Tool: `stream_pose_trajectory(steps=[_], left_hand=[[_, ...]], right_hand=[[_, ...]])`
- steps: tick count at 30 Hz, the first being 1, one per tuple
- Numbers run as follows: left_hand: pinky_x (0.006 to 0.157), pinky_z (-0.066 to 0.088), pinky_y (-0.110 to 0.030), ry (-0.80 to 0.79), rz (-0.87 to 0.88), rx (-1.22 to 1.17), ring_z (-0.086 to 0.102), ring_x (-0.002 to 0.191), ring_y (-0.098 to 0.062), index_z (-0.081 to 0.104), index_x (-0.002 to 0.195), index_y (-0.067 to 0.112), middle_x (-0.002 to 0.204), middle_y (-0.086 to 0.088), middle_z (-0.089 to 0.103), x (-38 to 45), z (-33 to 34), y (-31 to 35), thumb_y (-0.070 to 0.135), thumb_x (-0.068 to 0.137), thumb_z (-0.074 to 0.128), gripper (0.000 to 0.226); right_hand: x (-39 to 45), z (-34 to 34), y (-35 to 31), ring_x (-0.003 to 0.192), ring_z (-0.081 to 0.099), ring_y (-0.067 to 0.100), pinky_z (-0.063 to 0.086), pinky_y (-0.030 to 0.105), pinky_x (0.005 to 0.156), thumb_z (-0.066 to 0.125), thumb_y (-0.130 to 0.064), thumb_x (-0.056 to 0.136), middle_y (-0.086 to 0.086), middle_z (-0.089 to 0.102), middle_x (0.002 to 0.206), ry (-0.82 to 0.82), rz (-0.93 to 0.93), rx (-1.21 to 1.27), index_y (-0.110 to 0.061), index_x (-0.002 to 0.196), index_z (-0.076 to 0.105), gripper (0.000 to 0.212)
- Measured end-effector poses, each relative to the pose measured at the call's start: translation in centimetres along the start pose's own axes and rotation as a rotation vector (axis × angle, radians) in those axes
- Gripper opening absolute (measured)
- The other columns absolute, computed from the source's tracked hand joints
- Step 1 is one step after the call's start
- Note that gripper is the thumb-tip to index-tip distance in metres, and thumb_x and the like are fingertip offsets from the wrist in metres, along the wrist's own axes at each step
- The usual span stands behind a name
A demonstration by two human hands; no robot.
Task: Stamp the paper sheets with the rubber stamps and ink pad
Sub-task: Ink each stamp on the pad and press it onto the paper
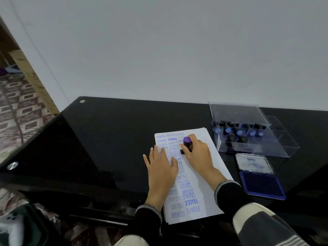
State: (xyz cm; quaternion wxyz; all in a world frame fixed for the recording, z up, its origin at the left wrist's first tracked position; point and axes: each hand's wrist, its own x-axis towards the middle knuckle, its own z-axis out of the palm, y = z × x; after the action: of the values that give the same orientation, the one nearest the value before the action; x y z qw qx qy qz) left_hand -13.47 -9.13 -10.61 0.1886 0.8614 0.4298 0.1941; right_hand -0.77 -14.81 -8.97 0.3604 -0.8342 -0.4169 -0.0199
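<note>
Stamp (187, 143) base hidden under gripping right hand (196, 153); flat left hand (162, 167) pins paper sheets (209, 196), desk (110, 139) bare toward 9 o'clock

We see two bare hands, the left hand (162, 167) and the right hand (197, 153), each coming out of a dark sleeve — the left sleeve (148, 216), the right sleeve (229, 192). Nearest the hands, each cuff is edged with a narrow band of pale stitching. Farther from the right hand, a looser cream-and-grey striped outer sleeve (262, 226) covers the dark one — broad bands, with thinner pale lines lower down.
</note>
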Motion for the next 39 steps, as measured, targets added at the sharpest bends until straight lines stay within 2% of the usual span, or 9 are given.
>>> stream_pose_trajectory(steps=[6,12,16,19,25,29,33,36,39], left_hand=[[0.119,-0.002,-0.047,0.005,-0.001,-0.033,0.013,0.147,-0.024,0.034,0.146,0.008,0.156,-0.01,0.025,-0.2,-0.1,0.1,0.04,0.097,0.04,0.059],[0.119,-0.001,-0.047,0.021,0.003,-0.031,0.015,0.146,-0.024,0.035,0.145,0.009,0.155,-0.009,0.026,0.0,0.3,-0.1,0.04,0.096,0.04,0.059],[0.119,0.0,-0.047,0.017,0.005,-0.019,0.015,0.146,-0.023,0.034,0.145,0.01,0.155,-0.008,0.026,0.1,0.4,-0.1,0.042,0.097,0.04,0.059],[0.12,0.001,-0.048,0.021,0.005,-0.008,0.015,0.146,-0.023,0.035,0.145,0.01,0.155,-0.008,0.027,0.1,0.5,-0.2,0.042,0.097,0.039,0.059],[0.119,-0.001,-0.048,0.004,0.007,-0.01,0.014,0.146,-0.023,0.034,0.146,0.01,0.155,-0.008,0.026,0.2,0.5,-0.3,0.042,0.097,0.04,0.058],[0.118,0.001,-0.05,-0.017,0.022,0.006,0.012,0.147,-0.024,0.035,0.145,0.016,0.156,-0.008,0.022,0.3,0.5,-0.1,0.042,0.097,0.04,0.055],[0.114,0.004,-0.059,0.022,0.115,0.113,0.012,0.146,-0.028,0.052,0.13,0.027,0.155,-0.006,0.024,0.1,0.3,0.2,0.035,0.097,0.045,0.035],[0.113,0.009,-0.066,0.022,0.169,0.264,0.028,0.14,-0.023,0.059,0.117,0.028,0.136,0.005,0.048,0.0,0.1,0.6,0.031,0.098,0.042,0.026],[0.11,0.007,-0.068,-0.051,0.16,0.414,0.026,0.14,-0.023,0.051,0.129,0.023,0.14,0.004,0.042,0.4,0.2,2.0,0.023,0.097,0.042,0.033]], right_hand=[[0.0,-1.1,0.5,0.062,0.053,0.007,0.039,0.011,0.056,0.068,-0.029,0.086,-0.004,0.059,0.069,0.107,0.256,0.355,-0.014,0.085,0.052,0.022],[-0.3,-2.4,0.9,0.08,0.068,0.017,0.049,0.022,0.074,0.067,-0.027,0.087,0.0,0.067,0.083,0.33,0.528,0.849,-0.018,0.088,0.058,0.013],[-0.2,-2.4,1.4,0.083,0.067,0.018,0.055,0.018,0.072,0.067,-0.024,0.087,0.008,0.065,0.092,0.396,0.598,1.021,-0.017,0.094,0.056,0.014],[-0.5,-2.1,1.9,0.085,0.068,0.02,0.056,0.016,0.07,0.067,-0.023,0.087,0.012,0.066,0.096,0.396,0.616,1.026,-0.008,0.102,0.057,0.023],[-1.4,-2.1,1.6,0.08,0.067,0.015,0.053,0.012,0.065,0.066,-0.022,0.088,0.004,0.065,0.085,0.383,0.601,0.963,-0.016,0.091,0.056,0.012],[-2.0,-2.9,1.5,0.08,0.063,0.017,0.055,0.03,0.076,0.068,-0.022,0.087,0.004,0.065,0.083,0.278,0.511,0.782,-0.01,0.099,0.057,0.021],[-3.0,-5.5,1.8,0.071,0.054,0.009,0.042,0.012,0.062,0.069,-0.023,0.085,0.0,0.06,0.081,0.204,0.356,0.596,-0.014,0.092,0.057,0.017],[-3.3,-8.3,2.7,0.069,0.052,0.014,0.044,0.023,0.064,0.07,-0.023,0.085,0.004,0.059,0.08,0.237,0.328,0.597,-0.016,0.09,0.055,0.017],[-3.3,-11.4,4.2,0.079,0.06,0.02,0.051,0.03,0.071,0.07,-0.02,0.085,0.009,0.061,0.088,0.336,0.354,0.598,-0.016,0.094,0.056,0.017]])
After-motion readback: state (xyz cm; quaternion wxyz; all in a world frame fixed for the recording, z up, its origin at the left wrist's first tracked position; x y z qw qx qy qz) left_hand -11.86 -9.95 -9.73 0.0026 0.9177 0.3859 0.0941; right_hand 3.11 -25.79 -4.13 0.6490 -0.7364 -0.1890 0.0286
